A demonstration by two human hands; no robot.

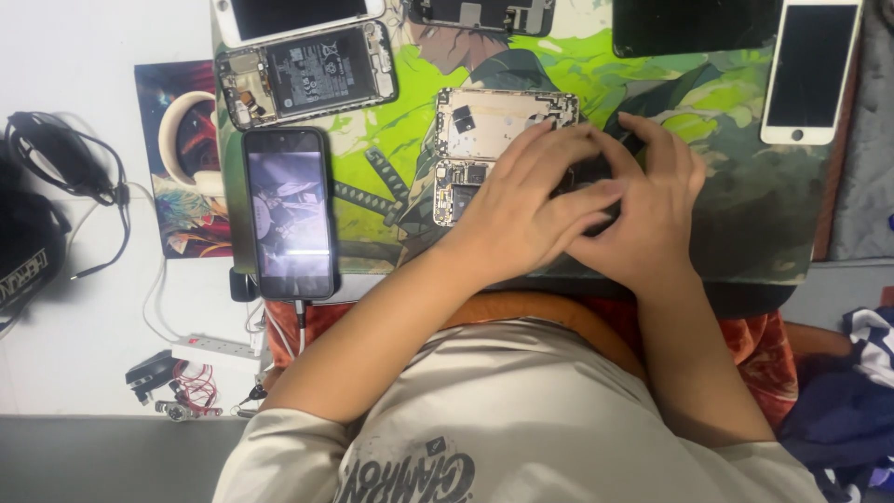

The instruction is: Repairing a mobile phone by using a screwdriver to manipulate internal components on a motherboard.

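Observation:
Two opened phone housings lie on the green illustrated desk mat (400,112): a pale metal back shell (494,116) and, just below it, an open phone body (458,191) with bare circuit parts. My left hand (521,210) lies over the right end of that body, fingers pressing down on it. My right hand (643,210) rests beside it, fingers meeting the left hand's fingers over a dark part that is mostly hidden. Whether either hand pinches something small cannot be made out.
A black phone (289,212) with a lit screen lies at the mat's left edge, cable plugged in. Behind it lies an opened phone with its battery exposed (307,73). A white phone front (810,70) sits far right, a dark slab (694,23) beside it. Cables (65,158) lie left.

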